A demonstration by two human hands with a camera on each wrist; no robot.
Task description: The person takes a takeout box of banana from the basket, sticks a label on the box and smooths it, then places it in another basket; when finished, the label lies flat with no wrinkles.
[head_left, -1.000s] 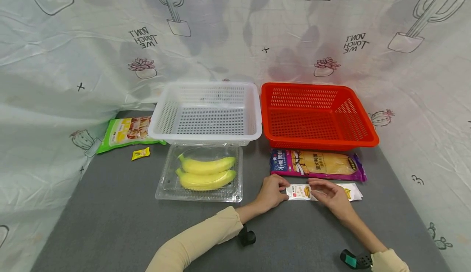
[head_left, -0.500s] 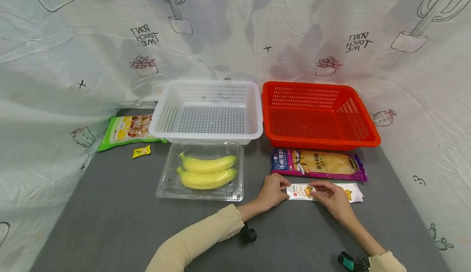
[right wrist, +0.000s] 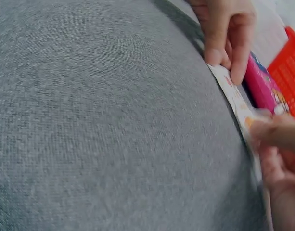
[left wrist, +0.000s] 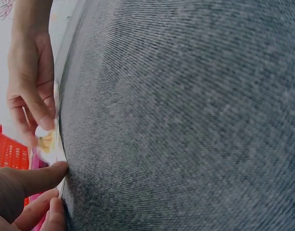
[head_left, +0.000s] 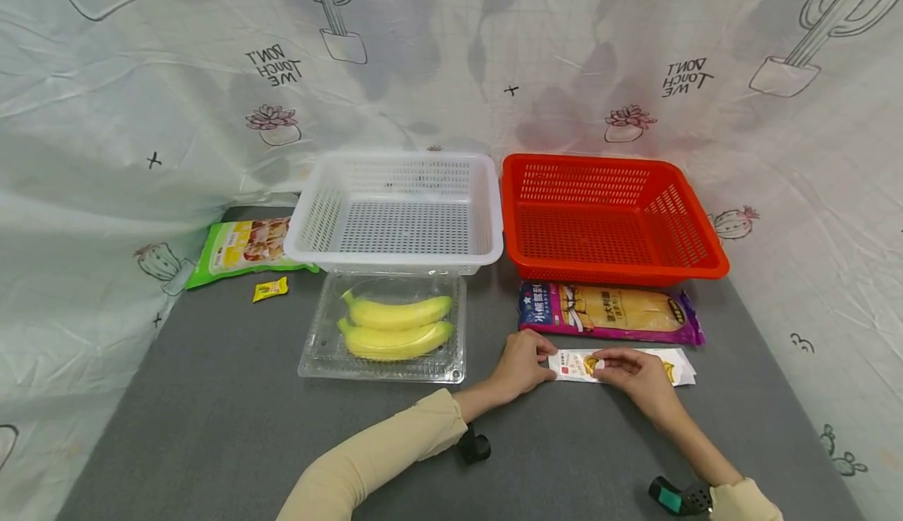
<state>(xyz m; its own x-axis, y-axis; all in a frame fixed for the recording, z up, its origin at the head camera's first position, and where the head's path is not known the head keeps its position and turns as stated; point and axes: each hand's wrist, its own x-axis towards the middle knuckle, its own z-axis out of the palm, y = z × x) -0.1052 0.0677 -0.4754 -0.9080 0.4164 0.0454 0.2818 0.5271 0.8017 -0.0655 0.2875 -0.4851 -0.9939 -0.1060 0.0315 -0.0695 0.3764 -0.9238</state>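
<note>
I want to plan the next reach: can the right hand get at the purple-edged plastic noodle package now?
Probably yes: the noodle package lies just beyond the right hand with nothing visible between, though that hand grips the flat white banana-print packet.

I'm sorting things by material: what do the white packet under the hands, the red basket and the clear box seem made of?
White packet: paper or plastic film, unclear which; smooth, flat, printed.
Red basket: probably moulded plastic, glossy, with regular slots.
Clear box: likely thin glossy plastic; bananas show through, edges glint.

head: high, forward-down, farther back | wrist views: close, low (tilted sideways) | shared: white packet [head_left: 573,365]
</note>
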